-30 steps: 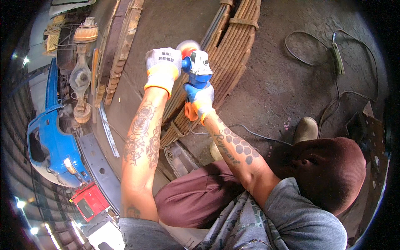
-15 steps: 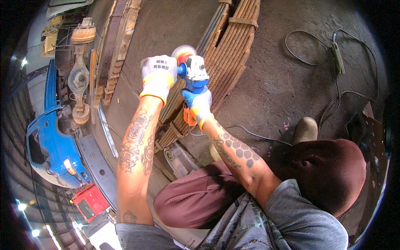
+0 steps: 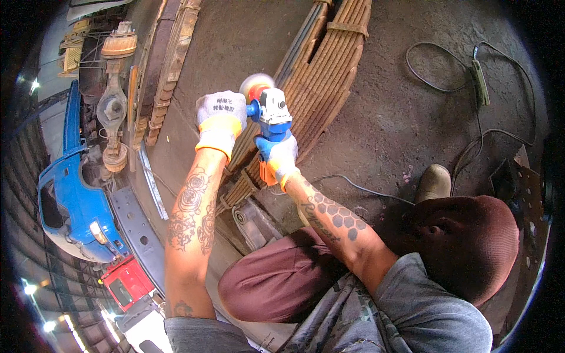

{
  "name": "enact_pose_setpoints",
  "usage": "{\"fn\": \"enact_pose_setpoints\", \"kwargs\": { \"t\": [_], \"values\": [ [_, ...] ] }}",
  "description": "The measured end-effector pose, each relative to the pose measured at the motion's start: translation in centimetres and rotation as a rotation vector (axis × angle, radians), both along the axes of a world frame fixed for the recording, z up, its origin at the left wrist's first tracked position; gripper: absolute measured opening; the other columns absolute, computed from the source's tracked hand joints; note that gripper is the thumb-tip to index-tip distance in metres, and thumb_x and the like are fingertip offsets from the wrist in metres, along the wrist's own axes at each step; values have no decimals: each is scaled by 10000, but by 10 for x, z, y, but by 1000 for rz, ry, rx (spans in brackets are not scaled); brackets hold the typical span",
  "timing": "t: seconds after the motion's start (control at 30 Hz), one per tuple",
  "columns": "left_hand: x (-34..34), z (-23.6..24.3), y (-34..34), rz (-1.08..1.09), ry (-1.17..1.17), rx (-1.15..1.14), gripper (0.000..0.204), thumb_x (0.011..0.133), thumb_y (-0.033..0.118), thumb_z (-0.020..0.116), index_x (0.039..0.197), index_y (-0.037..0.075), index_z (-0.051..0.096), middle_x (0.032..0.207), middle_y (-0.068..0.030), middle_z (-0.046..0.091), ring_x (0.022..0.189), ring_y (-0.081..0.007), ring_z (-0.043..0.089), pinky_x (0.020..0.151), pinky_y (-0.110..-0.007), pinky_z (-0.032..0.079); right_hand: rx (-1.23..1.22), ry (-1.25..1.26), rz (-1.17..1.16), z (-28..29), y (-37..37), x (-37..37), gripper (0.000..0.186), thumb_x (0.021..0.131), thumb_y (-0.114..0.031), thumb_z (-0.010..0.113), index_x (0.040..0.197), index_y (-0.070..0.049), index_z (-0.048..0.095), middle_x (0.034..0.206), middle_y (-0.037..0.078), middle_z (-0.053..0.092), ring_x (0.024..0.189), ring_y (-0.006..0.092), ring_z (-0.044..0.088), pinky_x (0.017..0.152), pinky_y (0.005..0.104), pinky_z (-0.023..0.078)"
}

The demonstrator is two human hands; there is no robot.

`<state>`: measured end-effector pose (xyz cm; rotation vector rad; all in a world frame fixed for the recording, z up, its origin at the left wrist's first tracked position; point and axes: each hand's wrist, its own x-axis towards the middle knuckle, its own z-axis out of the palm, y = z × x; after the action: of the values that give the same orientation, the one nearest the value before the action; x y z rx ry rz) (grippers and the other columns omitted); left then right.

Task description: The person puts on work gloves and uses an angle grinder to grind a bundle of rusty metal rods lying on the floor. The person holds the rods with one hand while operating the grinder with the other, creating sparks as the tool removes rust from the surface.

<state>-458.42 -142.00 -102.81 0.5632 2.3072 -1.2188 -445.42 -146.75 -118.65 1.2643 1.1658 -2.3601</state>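
Observation:
An angle grinder [image 3: 273,107] with a blue and white body and an orange rear end is held over a rusty leaf spring pack [image 3: 321,73]. My gloved left hand [image 3: 221,110] is closed round its blue side handle. Around the grinder's body wraps my gloved right hand [image 3: 279,152]. The round wheel [image 3: 256,83], pale and blurred at its rim, lies at the pack's left edge; whether it touches the steel I cannot tell. The lower stretch of the pack is partly hidden behind my hands and the tool.
Another leaf spring stack [image 3: 172,70] and an axle housing [image 3: 112,109] lie to the left, near a blue vehicle cab [image 3: 79,209]. A power cord [image 3: 368,191] runs to the right, where a looped cable [image 3: 438,89] lies on the floor. A metal bracket [image 3: 256,223] sits before my knee.
Both hands and the grinder have shifted slightly toward me along the spring pack. The wheel shows more fully now. My grip on the tool is unchanged.

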Motion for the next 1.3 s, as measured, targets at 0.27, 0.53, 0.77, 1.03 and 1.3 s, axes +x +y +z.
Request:
{"fn": "enact_pose_setpoints", "kwargs": {
  "t": [0.27,0.53,0.77,1.03,1.3],
  "values": [
    [9,-1,-25,80,-31,-84,207,944,183,663,1042,149,842,1035,-125,817,994,-311,796,854,-480,598,-3,9,108,12,-6,8,204,756,-185,808,897,-76,710,740,59,707,623,190,669,599,377,530],
    [14,-2,-35,59,-30,-32,190,894,166,694,1014,132,839,998,-164,804,963,-339,791,862,-482,610,13,0,55,7,-25,14,238,755,-177,817,940,-66,716,754,45,709,639,182,663,624,368,540],
    [14,-1,-25,53,-24,-31,189,894,163,695,1008,129,841,1004,-164,804,968,-340,791,857,-477,611,-22,1,-16,5,-25,12,264,749,-136,824,982,-70,719,806,31,723,689,178,674,655,365,556],
    [5,-4,-27,54,-14,-7,195,901,169,694,1024,124,839,1028,-172,800,989,-342,787,870,-475,612,100,17,29,4,-17,3,246,747,-159,813,953,-70,711,776,56,715,639,193,666,609,371,539],
    [3,-4,-28,67,10,-34,199,893,170,711,1050,150,832,1058,-164,799,1007,-345,782,895,-472,611,30,-5,70,8,-13,1,242,752,-159,814,956,-68,719,774,59,725,636,194,679,603,377,540]
  ]
}}
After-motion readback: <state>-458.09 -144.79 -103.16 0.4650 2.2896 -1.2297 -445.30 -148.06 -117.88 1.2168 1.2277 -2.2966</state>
